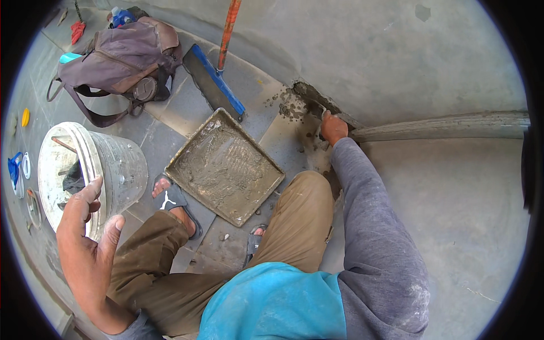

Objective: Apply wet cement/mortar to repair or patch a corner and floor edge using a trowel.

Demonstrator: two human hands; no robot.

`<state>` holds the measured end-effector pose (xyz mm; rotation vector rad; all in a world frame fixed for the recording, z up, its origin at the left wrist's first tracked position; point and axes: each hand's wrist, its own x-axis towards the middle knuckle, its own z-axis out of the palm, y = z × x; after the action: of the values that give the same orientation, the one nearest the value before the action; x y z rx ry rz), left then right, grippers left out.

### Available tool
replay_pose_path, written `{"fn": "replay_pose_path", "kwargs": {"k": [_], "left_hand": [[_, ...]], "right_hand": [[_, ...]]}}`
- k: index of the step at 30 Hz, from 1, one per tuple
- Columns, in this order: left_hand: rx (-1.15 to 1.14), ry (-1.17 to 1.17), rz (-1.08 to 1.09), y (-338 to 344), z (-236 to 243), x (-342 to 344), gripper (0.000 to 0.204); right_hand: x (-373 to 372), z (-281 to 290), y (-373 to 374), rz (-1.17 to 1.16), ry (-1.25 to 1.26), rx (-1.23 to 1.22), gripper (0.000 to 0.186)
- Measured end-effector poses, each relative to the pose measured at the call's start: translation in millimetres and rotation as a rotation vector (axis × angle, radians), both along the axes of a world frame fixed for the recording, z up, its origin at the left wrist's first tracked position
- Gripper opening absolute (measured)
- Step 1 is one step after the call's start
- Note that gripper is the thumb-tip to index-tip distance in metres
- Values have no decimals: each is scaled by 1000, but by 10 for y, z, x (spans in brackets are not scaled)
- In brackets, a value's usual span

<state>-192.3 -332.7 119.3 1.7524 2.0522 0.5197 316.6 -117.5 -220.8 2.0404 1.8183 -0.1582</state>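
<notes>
Wet mortar patch (294, 102) at wall base, long axis running along the wall-floor joint, right hand (333, 128) closed on a tool largely hidden, pressed into it, square mortar tray (224, 165) just left, left hand (86, 218) open, empty, beside white bucket (93, 170).

Even, soft daylight fills the frame, with faint shadows and no glare; focus is sharp, while straight lines bend near the black fisheye rim.

Wet grey mortar (294, 105) at wall base
</notes>
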Motion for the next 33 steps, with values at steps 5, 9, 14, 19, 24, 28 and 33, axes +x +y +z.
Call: {"fn": "replay_pose_path", "kwargs": {"k": [5, 9, 14, 19, 24, 28, 33], "left_hand": [[-21, 18, -3, 19, 49, 33, 56], [4, 15, -44, 56, 56, 40, 56], [17, 26, -46, 56, 39, 21, 54], [25, 53, -58, 53, 62, 16, 55], [25, 24, -50, 47, 43, 72, 54], [30, 17, -81, 56, 29, 93, 55], [54, 40, -98, 96, 60, 129, 54]], "right_hand": [[-403, 364, 335, 33, 74, 22, 32], [-377, 622, 328, 13, 105, 49, 35], [-471, 1049, -23, -43, 200, 108, 36], [-439, 825, -305, -120, 236, 160, 38], [-271, 185, -132, 16, 115, 53, 37], [-302, 95, 184, 12, 46, 65, 38], [-472, 874, 115, 0, 146, 70, 37]]}}
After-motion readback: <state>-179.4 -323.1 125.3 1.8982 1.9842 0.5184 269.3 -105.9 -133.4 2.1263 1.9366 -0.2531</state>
